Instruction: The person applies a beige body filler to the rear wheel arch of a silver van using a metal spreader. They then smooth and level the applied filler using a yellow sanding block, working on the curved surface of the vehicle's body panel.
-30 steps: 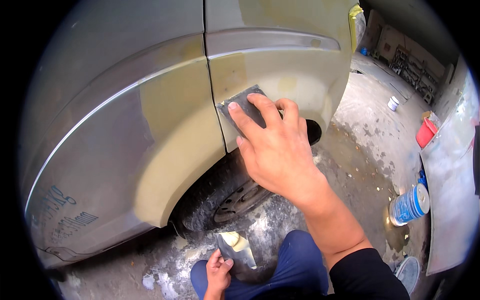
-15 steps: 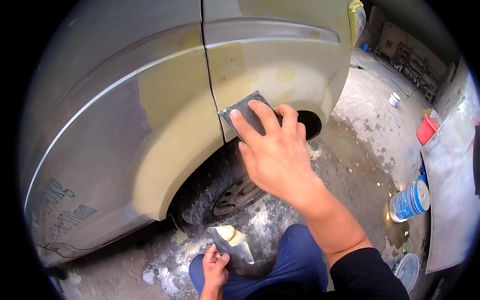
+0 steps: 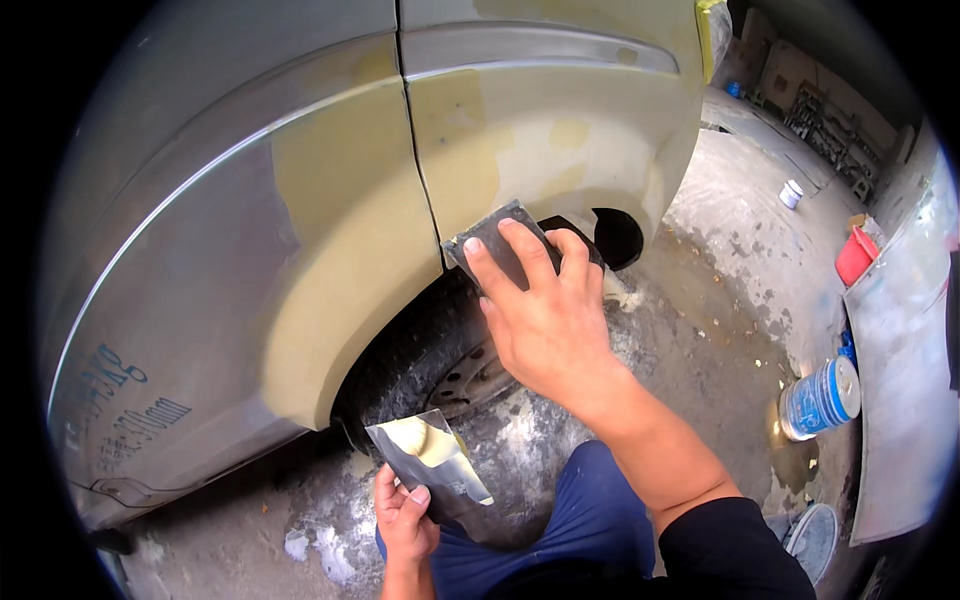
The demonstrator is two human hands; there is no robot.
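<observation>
My right hand [image 3: 550, 330] presses its spread fingertips on a dark, flat rectangular spreader [image 3: 497, 252]. The spreader lies at the lower edge of the vehicle's body panel [image 3: 560, 110], just right of the vertical door gap and above the wheel [image 3: 470, 375]. Whether its edge touches the panel I cannot tell. Low in front of me, my left hand [image 3: 405, 520] pinches a thin grey plate [image 3: 462, 482] by its near edge. Pale yellow putty [image 3: 418, 440] is heaped on the plate. Yellowish filler [image 3: 335, 260] coats the wheel arch and patches of the panel.
At the right stand a blue-and-white bucket [image 3: 820, 400], a red container [image 3: 856, 257] and a small white tub [image 3: 790, 194]. A pale sheet [image 3: 900, 380] leans along the right side. My blue-trousered knees [image 3: 600, 500] are close below the wheel, over the stained concrete floor.
My left hand has lifted the plate up and to the left, and its putty shows more fully. My right hand and the spreader have shifted slightly downward.
</observation>
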